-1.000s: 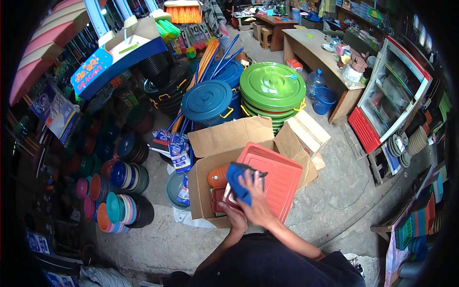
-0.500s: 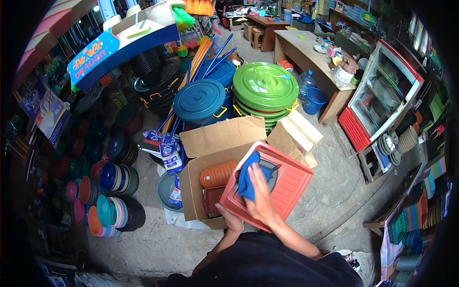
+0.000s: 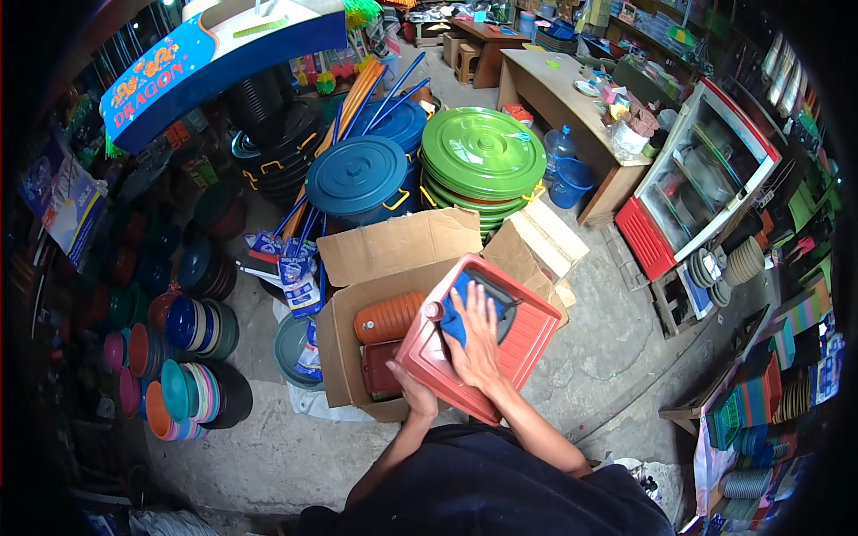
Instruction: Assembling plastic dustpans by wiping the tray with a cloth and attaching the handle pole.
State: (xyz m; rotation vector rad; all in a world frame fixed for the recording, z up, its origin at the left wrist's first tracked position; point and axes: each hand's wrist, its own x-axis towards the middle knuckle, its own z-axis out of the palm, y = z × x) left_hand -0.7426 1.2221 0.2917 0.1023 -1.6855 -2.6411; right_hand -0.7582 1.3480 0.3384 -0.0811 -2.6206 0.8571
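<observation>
A reddish plastic tray-like piece [image 3: 529,329] with a ribbed panel and a dark recess is tilted in front of me, over the near right side of an open cardboard box [image 3: 344,357]. My left hand [image 3: 416,391] grips its near left edge, with the fingertips hidden underneath. On a bunched blue cloth [image 3: 456,332] lies my right hand [image 3: 479,347], fingers spread flat and pressing it against the tray's inside by the dark recess. A round knob [image 3: 434,311] shows at the tray's left rim. Inside the box are an orange ribbed container [image 3: 389,317] and a dark red piece [image 3: 382,366].
Blue lidded tubs [image 3: 356,174] and a stack of green lidded tubs [image 3: 483,156] stand beyond the box. Stacked colourful buckets [image 3: 192,326] line the left. A wooden desk [image 3: 545,85] and a red-framed glass cabinet [image 3: 702,183] stand at the right.
The whole view has shifted, so the surroundings sit further left. My right hand's fingers have spread wider over the cloth. The knob on the tray's rim has come into sight.
</observation>
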